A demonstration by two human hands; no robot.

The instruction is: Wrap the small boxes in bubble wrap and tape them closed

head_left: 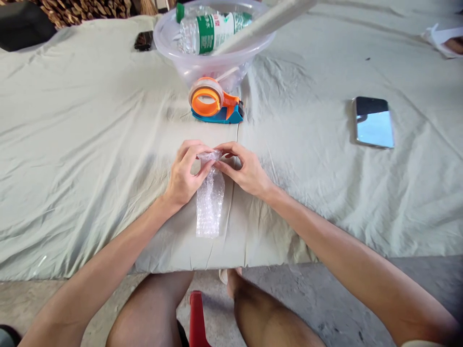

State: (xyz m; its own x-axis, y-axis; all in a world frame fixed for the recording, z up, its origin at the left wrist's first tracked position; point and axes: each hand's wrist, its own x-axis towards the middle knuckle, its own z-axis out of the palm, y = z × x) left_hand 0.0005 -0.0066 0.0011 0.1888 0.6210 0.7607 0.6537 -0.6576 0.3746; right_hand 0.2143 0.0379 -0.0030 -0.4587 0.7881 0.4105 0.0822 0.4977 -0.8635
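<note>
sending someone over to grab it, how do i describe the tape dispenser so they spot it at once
On the grey-green cloth, find the wide translucent plastic basin with a green-labelled water bottle in it. The tape dispenser stands at the basin's near side, between it and the bubble wrap. Its orange and blue plastic sets it apart from those pale, see-through neighbours.

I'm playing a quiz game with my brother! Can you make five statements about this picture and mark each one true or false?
1. The left hand and the right hand both touch the clear bubbly plastic. True.
2. The tape dispenser is orange and blue. True.
3. The right hand is holding the tape dispenser. False: its fingers are on the clear bubbly plastic.
4. A bottle with a green label lies in the tub. True.
5. The cloth is bright red. False: it is pale grey-green.
</note>
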